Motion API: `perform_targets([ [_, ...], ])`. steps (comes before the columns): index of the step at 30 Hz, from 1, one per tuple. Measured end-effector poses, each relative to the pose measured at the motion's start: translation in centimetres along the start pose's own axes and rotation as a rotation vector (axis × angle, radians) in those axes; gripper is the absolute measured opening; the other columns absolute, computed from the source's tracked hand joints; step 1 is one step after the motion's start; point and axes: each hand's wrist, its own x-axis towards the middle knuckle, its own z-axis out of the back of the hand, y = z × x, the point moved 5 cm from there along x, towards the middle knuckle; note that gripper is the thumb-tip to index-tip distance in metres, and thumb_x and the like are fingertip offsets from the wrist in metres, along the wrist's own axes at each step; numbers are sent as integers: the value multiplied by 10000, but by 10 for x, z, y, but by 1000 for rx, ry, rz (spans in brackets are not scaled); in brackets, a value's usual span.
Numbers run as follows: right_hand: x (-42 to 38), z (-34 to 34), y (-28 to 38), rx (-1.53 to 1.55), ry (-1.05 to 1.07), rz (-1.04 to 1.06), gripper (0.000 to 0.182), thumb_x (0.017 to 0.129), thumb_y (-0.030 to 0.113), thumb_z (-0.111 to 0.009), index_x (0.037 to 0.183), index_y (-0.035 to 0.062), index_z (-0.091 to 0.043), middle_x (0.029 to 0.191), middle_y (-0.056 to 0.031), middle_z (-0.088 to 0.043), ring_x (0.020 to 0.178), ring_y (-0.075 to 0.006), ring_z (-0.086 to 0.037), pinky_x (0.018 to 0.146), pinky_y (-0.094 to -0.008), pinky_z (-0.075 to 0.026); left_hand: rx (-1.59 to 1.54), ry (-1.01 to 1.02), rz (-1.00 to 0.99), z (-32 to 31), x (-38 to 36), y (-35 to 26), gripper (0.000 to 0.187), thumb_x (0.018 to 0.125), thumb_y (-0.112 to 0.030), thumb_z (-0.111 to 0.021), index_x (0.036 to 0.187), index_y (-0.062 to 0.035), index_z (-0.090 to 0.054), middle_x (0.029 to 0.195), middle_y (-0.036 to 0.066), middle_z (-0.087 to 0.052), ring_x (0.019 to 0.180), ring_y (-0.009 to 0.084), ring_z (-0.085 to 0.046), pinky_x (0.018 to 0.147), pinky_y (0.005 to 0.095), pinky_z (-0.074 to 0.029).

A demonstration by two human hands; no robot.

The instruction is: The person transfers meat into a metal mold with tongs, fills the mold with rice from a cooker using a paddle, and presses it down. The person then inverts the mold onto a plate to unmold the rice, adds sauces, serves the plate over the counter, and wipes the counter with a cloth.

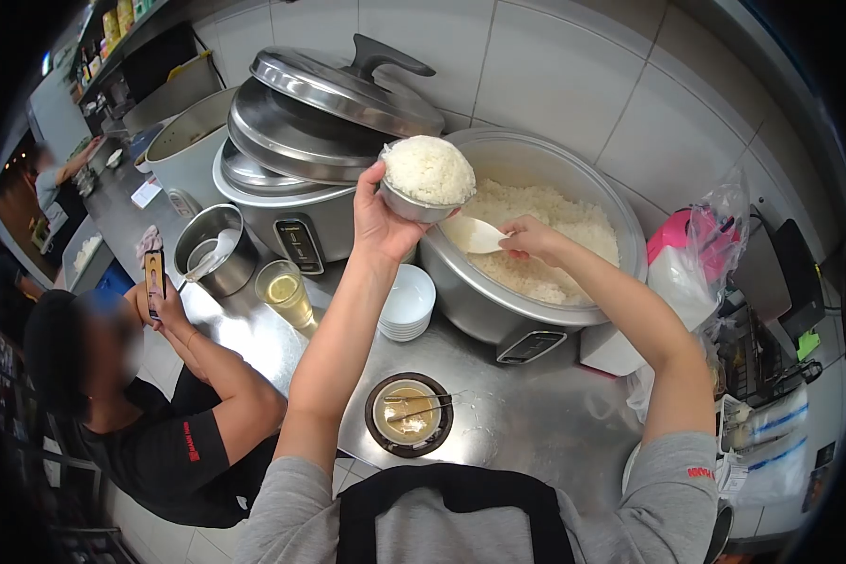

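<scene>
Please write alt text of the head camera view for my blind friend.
A person's left hand holds up a metal bowl heaped with white rice; the right hand grips a white rice paddle at an open rice cooker.

Left arm (334, 348): bare below the sleeve, extended forward and nearly straight, angled slightly inward to the wrist. Left hand (392, 221): farther out than the right, palm turned up and cupped in a supporting grip; thumb (371, 180) up along the outer side, remaining fingers mostly hidden from view. Right arm: elbow (684, 365) bent and flared outward, forearm (620, 291) running diagonally forward and inward across the front. Right hand (534, 239): fingers curled together in a pinching grip, knuckles toward the camera, fingertips directed at the left side. Hands near each other, not touching; both bare.
</scene>
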Motion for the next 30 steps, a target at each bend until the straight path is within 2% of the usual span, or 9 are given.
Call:
perform_targets([
  [7, -54, 77, 58, 144, -176, 186, 260, 818, 57, -554, 1074, 14, -560, 637, -26, -542, 545, -92, -483, 484, -243, -384, 68, -31, 56, -5, 5, 18, 689, 726, -417, -590, 1306, -104, -389, 1335, 151, -404, 1216, 371, -397, 943, 606, -342],
  [9, -95, 84, 109, -234, -503, 296, 287, 813, 41, -517, 1097, 31, -551, 619, -54, -539, 597, -145, -569, 527, -285, -447, 111, -24, 63, -12, 9, 31, 691, 710, -426, -592, 1292, -106, -403, 1321, 143, -421, 1194, 358, -424, 934, 582, -357],
  [14, -148, 18, 128, -971, -803, 667, 544, 752, -19, -468, 1281, 86, -405, 810, -174, -578, 736, -328, -625, 660, -433, -503, 27, -42, 116, -19, 26, 68, 658, 729, -419, -578, 1296, -129, -413, 1340, 129, -411, 1215, 348, -404, 971, 614, -282],
  [21, -169, -11, 114, -1032, -772, 407, 551, 788, -44, -451, 1315, 84, -353, 910, -193, -557, 714, -355, -598, 594, -426, -489, 52, 17, 107, -38, 14, 84, 662, 709, -410, -586, 1264, -85, -428, 1280, 136, -457, 1177, 340, -438, 969, 562, -340],
  [23, -192, 16, 111, -909, -1005, 1061, 529, 792, 1, -484, 1304, 60, -361, 857, -153, -568, 566, -229, -608, 485, -340, -493, 14, 80, 131, -45, 2, 90, 712, 689, -411, -604, 1286, -80, -403, 1301, 147, -440, 1203, 345, -418, 994, 550, -334],
  [24, -213, 16, 117, -911, -1024, 1028, 529, 792, 1, -484, 1304, 60, -361, 857, -153, -568, 566, -229, -608, 485, -340, -493, 14, 85, 164, -47, -4, 95, 712, 689, -411, -604, 1286, -80, -403, 1301, 147, -440, 1203, 345, -418, 994, 550, -334],
  [26, -242, 45, 96, 77, -866, 452, 425, 839, 23, -471, 1257, 6, -396, 824, -97, -558, 562, -137, -573, 494, -266, -478, -49, 217, 196, -58, -16, 106, 742, 679, -419, -613, 1301, -83, -392, 1320, 153, -424, 1217, 345, -406, 996, 543, -338],
  [27, -256, 43, 83, 92, -898, 412, 425, 839, 23, -471, 1257, 6, -396, 824, -97, -558, 562, -137, -573, 494, -266, -478, -43, 261, 216, -65, -24, 113, 774, 681, -451, -611, 1338, -123, -364, 1374, 149, -362, 1257, 379, -346, 989, 645, -276],
  [30, -301, 25, 28, 457, -973, 448, 330, 878, 60, -460, 1202, 1, -437, 840, -74, -551, 587, -96, -540, 515, -236, -457, -157, 306, 368, -84, -62, 145, 824, 690, -482, -610, 1373, -145, -297, 1415, 145, -291, 1288, 381, -292, 1016, 658, -202],
])
